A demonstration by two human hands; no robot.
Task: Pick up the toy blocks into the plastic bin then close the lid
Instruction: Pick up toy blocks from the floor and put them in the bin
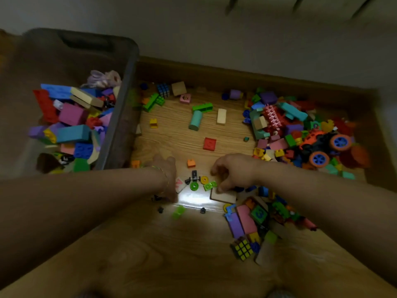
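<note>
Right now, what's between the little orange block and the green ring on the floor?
A small black piece lies between the orange block and the green ring. The head view shows it.

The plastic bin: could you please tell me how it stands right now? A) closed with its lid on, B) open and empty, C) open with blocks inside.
C: the plastic bin at the left has no lid on it, and many coloured blocks lie piled inside it.
</note>
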